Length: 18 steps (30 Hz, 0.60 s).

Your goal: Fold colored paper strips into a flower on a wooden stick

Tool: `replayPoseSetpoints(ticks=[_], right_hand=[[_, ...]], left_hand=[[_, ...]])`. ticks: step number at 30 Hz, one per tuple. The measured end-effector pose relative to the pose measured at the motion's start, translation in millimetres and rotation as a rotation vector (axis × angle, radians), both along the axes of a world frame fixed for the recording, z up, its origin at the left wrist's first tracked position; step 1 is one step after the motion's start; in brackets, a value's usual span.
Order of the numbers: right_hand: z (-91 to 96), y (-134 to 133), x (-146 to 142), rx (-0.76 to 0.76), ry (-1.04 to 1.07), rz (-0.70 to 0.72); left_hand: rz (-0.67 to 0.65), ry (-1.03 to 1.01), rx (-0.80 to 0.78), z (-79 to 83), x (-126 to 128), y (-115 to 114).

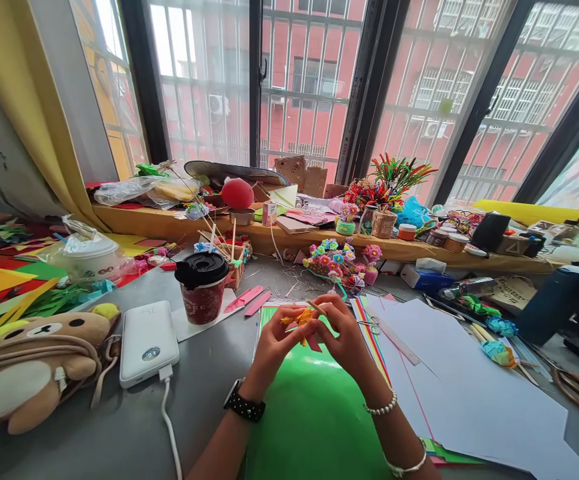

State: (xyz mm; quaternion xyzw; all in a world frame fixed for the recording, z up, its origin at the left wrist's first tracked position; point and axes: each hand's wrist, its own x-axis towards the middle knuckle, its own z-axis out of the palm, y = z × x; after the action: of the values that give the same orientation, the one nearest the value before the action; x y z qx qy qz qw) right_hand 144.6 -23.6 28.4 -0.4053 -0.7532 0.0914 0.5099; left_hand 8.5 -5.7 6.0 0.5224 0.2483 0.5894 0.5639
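Both hands meet above a green sheet (314,407) on the grey table. My left hand (275,343), with a black watch on its wrist, pinches a small yellow-orange paper piece (297,319). My right hand (342,333), with bead bracelets on its wrist, is closed on the same piece and on a thin wooden stick (315,307) that pokes up to the left. A red paper bit shows just under the fingers.
A lidded cup (202,287) and a white power bank (148,341) with cable stand to the left, beside a bear plush (34,370). White sheets (469,393) lie to the right. Paper flowers (339,261) and craft clutter fill the back ledge.
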Motion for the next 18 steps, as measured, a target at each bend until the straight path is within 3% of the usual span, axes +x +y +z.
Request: replayPoseSetpoints(ticks=[8, 18], right_hand=[[-1.5, 0, -1, -0.063, 0.089, 0.026], [-6.9, 1, -6, 0.016, 0.105, -0.003]], left_hand=[[-0.093, 0.02, 0.042, -4.5, -4, 6], [-0.017, 0.028, 0.071, 5.8, -2, -4]])
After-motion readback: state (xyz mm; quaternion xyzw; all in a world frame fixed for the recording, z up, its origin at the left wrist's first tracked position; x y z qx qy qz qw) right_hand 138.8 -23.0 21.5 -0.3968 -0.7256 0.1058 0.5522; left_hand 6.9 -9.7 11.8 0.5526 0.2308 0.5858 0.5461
